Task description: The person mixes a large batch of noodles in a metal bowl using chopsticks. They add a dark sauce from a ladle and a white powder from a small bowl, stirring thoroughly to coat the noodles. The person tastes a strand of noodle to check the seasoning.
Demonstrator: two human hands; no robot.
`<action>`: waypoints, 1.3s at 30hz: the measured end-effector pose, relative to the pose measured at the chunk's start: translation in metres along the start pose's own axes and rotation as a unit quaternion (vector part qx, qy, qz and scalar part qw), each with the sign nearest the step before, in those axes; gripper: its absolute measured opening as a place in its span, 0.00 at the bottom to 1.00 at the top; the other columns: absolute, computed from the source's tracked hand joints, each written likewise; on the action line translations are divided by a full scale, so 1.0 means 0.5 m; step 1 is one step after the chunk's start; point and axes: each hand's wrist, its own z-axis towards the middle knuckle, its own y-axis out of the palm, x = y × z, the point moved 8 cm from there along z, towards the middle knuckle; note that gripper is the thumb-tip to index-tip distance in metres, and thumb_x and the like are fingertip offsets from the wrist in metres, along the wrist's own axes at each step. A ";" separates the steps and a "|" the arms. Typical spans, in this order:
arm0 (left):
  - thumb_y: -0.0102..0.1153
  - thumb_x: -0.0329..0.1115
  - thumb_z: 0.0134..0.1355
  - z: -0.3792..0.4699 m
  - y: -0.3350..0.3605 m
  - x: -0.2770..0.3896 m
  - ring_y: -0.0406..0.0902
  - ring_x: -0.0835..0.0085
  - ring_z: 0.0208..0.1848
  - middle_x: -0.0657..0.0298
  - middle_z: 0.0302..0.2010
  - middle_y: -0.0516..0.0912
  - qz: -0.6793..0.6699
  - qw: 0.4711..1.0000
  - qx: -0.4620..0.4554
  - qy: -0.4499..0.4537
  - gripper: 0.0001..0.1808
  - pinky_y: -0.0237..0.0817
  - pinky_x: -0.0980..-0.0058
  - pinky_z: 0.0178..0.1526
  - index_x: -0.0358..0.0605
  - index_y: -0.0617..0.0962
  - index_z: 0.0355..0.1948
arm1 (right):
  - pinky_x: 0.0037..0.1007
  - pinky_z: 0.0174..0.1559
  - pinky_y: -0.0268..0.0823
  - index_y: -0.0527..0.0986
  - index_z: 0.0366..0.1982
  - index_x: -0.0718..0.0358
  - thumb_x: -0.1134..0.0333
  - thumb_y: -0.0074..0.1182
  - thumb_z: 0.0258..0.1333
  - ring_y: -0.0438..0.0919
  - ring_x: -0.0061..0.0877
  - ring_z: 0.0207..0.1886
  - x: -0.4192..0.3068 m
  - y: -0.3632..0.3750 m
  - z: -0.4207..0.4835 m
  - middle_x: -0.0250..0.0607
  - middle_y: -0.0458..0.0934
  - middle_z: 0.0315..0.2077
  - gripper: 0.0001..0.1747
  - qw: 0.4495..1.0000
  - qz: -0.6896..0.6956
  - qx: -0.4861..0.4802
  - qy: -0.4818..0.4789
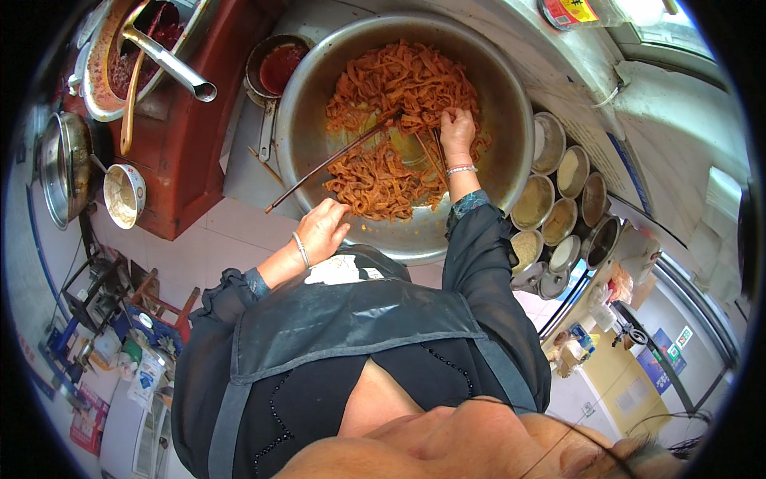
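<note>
A wide metal basin (508,120) holds reddish-brown seasoned strips (407,78) in two heaps with oily liquid between them. Over the right side of the basin is my right hand (457,133), its fingers curled at the edge of the upper heap; whether it pinches a strip is hidden. Long sticks, perhaps chopsticks, lie in the basin beside it. One long dark stick (326,167) slants from the strips across the left rim. My left hand (320,230) rests by the near left rim, fingers spread and partly bent, near the lower heap, holding nothing visible.
A small pan of red liquid (280,67) stands left of the basin. Further left are a large pot with a ladle (170,63), a patterned bowl (124,196) and a metal pot (57,170). Several bowls of powders and seasonings (532,202) crowd the right side.
</note>
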 end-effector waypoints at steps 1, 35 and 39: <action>0.57 0.29 0.54 0.001 0.000 0.001 0.75 0.57 0.39 0.57 0.39 0.74 0.001 1.000 -0.002 0.000 0.15 0.69 0.65 0.39 0.42 0.75 0.44 | 0.41 0.45 0.66 0.78 0.32 0.63 0.66 0.57 0.49 0.74 0.42 0.41 -0.001 -0.003 0.001 0.47 0.75 0.36 0.09 1.000 -0.003 0.002 -0.006; 0.57 0.29 0.55 0.014 -0.009 0.023 0.75 0.56 0.39 0.55 0.37 0.73 0.001 1.000 -0.010 0.015 0.15 0.68 0.64 0.39 0.40 0.74 0.44 | 0.21 0.38 0.65 0.78 0.29 0.67 0.71 0.59 0.50 0.72 0.15 0.32 0.003 -0.016 0.024 0.29 0.77 0.27 0.07 0.919 0.356 -0.110 0.125; 0.57 0.28 0.54 0.019 -0.016 0.049 0.74 0.55 0.39 0.54 0.37 0.73 -0.002 0.999 0.007 0.052 0.15 0.68 0.63 0.39 0.39 0.74 0.44 | 0.21 0.36 0.64 0.78 0.31 0.67 0.71 0.58 0.50 0.71 0.15 0.30 -0.020 -0.062 0.002 0.29 0.77 0.26 0.06 0.887 0.425 -0.116 0.139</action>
